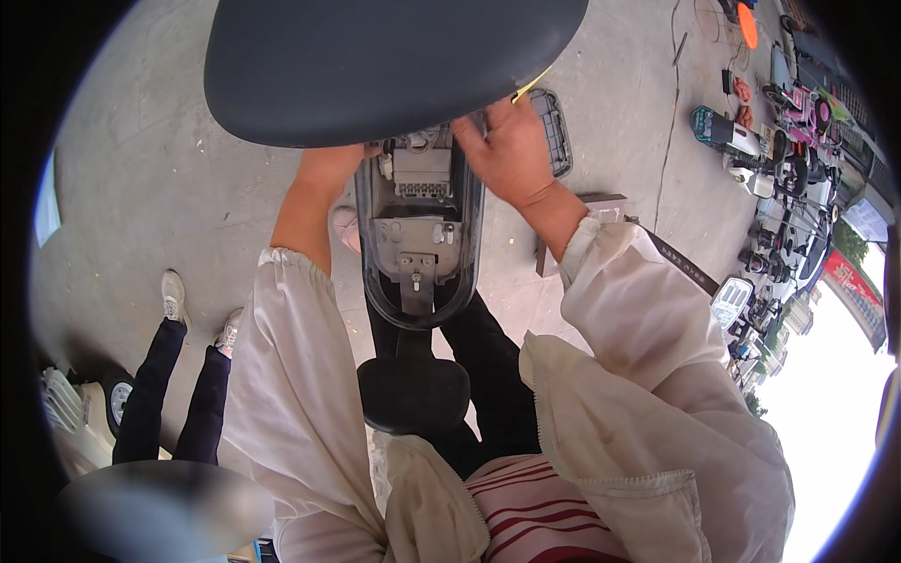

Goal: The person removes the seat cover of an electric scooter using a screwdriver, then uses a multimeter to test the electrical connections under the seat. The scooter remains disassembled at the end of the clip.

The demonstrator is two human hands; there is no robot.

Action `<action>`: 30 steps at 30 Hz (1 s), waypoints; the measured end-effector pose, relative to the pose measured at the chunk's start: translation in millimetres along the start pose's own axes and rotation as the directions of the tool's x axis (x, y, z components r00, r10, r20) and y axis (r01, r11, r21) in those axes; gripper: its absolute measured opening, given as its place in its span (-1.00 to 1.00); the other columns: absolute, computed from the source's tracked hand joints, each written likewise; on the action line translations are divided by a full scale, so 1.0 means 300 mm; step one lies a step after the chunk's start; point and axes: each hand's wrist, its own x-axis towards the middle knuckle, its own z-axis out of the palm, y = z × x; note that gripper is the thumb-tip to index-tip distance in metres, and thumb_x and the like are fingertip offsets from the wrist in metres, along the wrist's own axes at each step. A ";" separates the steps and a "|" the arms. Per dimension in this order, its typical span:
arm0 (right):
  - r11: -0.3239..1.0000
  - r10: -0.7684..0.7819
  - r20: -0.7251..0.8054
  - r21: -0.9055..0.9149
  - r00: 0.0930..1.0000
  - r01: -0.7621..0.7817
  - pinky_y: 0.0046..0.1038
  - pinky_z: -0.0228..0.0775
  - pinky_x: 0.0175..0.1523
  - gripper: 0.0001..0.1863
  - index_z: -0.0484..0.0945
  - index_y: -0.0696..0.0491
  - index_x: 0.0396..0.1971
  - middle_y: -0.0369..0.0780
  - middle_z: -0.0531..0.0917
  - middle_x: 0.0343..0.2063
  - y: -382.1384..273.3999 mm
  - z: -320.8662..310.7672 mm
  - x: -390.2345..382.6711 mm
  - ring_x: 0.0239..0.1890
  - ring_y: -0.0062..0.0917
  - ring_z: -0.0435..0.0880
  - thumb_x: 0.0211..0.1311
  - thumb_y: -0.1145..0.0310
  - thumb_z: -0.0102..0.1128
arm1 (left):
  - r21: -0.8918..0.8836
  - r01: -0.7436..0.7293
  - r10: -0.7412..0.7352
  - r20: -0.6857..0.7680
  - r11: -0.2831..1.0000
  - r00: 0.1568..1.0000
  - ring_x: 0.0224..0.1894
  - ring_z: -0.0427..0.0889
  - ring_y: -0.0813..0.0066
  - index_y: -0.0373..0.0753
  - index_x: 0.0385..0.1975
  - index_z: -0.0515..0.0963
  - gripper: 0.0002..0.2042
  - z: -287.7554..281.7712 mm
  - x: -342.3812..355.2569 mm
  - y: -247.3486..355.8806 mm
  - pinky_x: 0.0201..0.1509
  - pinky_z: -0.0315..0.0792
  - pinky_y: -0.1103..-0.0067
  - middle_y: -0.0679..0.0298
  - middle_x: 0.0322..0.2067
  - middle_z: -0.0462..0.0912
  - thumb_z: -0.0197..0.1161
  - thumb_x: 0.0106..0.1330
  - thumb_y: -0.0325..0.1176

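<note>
A large dark padded seat point(385, 56) overhangs an open black vehicle frame point(465, 272) in front of me. Inside the frame are a grey finned box point(419, 172), a small pale connector and a bolted metal plate point(399, 239). My left hand point(328, 169) reaches under the seat at the frame's left side, its fingertips hidden. My right hand point(507, 155) is at the right side, fingers bent at the seat's lower edge, what they hold hidden. A thin yellow piece point(531, 84) shows just by them. A grey ribbed plastic panel point(554, 131) lies behind my right hand.
A small dark saddle point(413, 394) is below the frame. Another person's legs point(160, 366) stand at left beside a white-wheeled vehicle point(119, 402). A brown metal beam point(685, 263) lies at right, with parked scooters point(798, 159) and an orange disc point(747, 26) beyond.
</note>
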 end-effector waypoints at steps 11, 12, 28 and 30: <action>0.941 0.029 0.428 -0.318 0.903 0.120 -0.31 0.52 -0.36 -0.77 0.52 -0.05 -0.23 -0.23 0.66 -0.41 -0.013 0.079 -0.042 -0.38 -0.32 0.69 0.05 0.39 0.12 | 0.056 -0.037 0.040 -0.049 0.998 0.998 0.00 0.55 0.40 -0.27 -0.12 0.56 -0.80 0.030 0.009 -0.014 0.13 0.44 0.43 0.23 -0.15 0.61 0.17 0.38 -0.31; 0.946 0.051 0.438 -0.311 0.897 0.097 -0.30 0.52 -0.33 -0.77 0.52 -0.06 -0.22 -0.24 0.65 -0.40 0.001 0.076 -0.041 -0.35 -0.33 0.68 0.06 0.38 0.14 | -0.011 0.023 -0.023 -0.014 1.000 1.000 0.02 0.54 0.40 -0.28 -0.11 0.55 -0.78 0.031 0.001 -0.003 0.13 0.44 0.44 0.24 -0.15 0.61 0.17 0.38 -0.30; 0.909 0.065 0.575 -0.370 0.815 0.189 -0.33 0.45 -0.20 -0.49 0.47 -0.19 -0.01 -0.29 0.64 -0.41 -0.032 0.056 -0.051 -0.35 -0.39 0.68 -0.03 0.14 0.37 | -0.038 0.156 -0.151 0.106 0.987 0.983 -0.11 0.52 0.57 -0.30 -0.06 0.52 -0.75 0.029 -0.067 0.025 -0.03 0.41 0.56 0.32 -0.16 0.59 0.18 0.36 -0.32; 0.909 0.071 0.595 -0.370 0.801 0.194 -0.33 0.43 -0.20 -0.53 0.47 -0.16 -0.05 -0.29 0.64 -0.42 -0.039 0.061 -0.046 -0.36 -0.38 0.68 -0.03 0.16 0.35 | 0.009 0.190 -0.189 0.142 0.982 0.972 -0.12 0.52 0.58 -0.29 -0.06 0.52 -0.77 0.017 -0.073 0.033 -0.03 0.40 0.58 0.33 -0.16 0.59 0.19 0.34 -0.36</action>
